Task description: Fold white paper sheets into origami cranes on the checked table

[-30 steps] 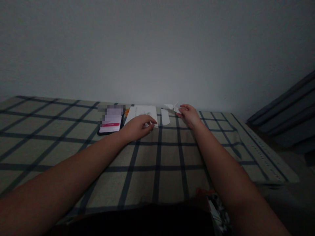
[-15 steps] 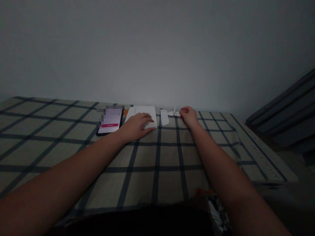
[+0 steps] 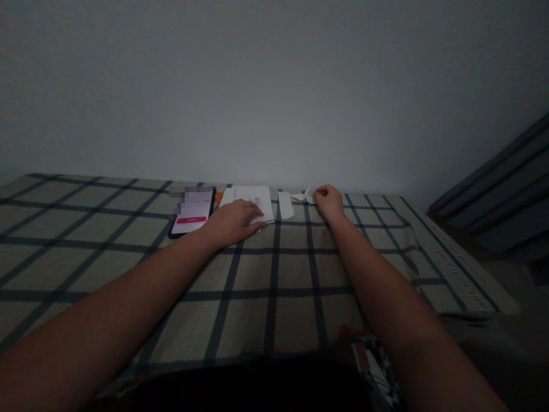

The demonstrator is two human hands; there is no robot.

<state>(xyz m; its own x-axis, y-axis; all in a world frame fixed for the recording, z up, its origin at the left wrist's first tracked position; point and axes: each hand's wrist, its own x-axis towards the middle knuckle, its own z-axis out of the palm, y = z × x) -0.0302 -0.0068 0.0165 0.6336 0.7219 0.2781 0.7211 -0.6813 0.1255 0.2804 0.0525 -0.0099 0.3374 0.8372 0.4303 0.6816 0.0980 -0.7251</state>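
Observation:
Spread over the near side of a flat white box [image 3: 263, 197], my left hand [image 3: 235, 222] rests with its fingers apart. A white tag-like piece [image 3: 285, 206] lies just right of the box. Farther right is a crumpled white scrap [image 3: 303, 197], and my right hand [image 3: 328, 201] touches its right end with fingertips pressed together. Whether the fingertips grip the scrap is too small to make out. Left of the box lies a phone [image 3: 192, 213] with a lit screen and a pink bar.
A checked cloth [image 3: 253, 280] covers the table, which meets a grey wall. An orange item [image 3: 219, 198] shows between phone and box. Dark curtain folds [image 3: 501, 200] hang at the right. A patterned item [image 3: 377, 369] is near the bottom edge.
My left hand has shifted slightly left, uncovering printed marks on the box. The white scrap's upright part leans more to the right. My right hand has barely moved.

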